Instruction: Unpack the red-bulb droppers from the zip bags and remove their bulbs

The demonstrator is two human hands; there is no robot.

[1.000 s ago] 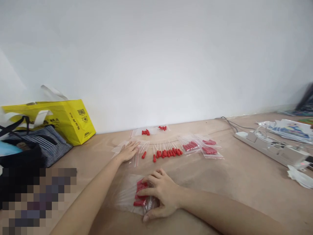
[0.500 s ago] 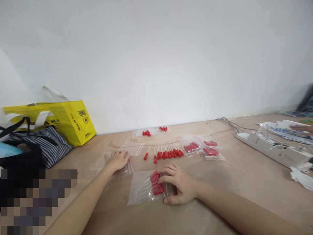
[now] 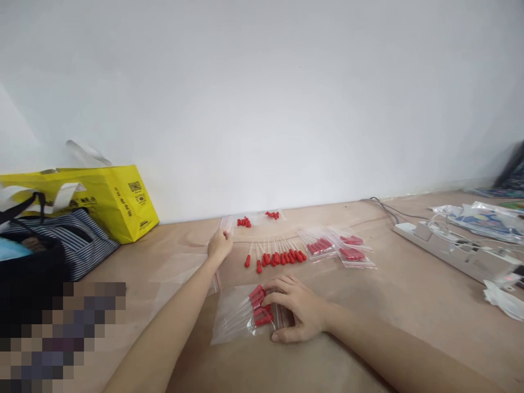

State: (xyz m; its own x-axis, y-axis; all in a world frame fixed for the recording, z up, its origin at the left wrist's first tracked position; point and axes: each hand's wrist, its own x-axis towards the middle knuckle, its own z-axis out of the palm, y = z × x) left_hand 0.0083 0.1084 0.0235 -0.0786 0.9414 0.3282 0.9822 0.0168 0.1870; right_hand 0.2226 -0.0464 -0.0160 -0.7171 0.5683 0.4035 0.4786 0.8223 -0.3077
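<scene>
My right hand (image 3: pixel 301 308) rests on the open-end side of a clear zip bag (image 3: pixel 229 327), its fingers spread and thumb apart. Inside that bag lie several droppers with red rubber bulbs (image 3: pixel 262 314). Farther off, my left hand (image 3: pixel 220 246) is closed with its fingers curled, near a clear bag at the back; what it pinches, if anything, is hidden. Under and beside my left forearm lie flat clear zip bags (image 3: pixel 180 267). A row of loose red-bulbed droppers (image 3: pixel 282 257) fans out to the right of my left hand, bulbs toward me.
Filled zip bags (image 3: pixel 321 246) lie right of the row, and more red bulbs (image 3: pixel 244 222) sit near the wall. A white power strip (image 3: pixel 454 254) with cables stands at right. At left are a yellow bag (image 3: pixel 123 202) and a striped bag (image 3: pixel 92 240).
My left hand has moved forward and right from lying flat on the clear bags, and its fingers have closed. My right hand stays on the bag of droppers.
</scene>
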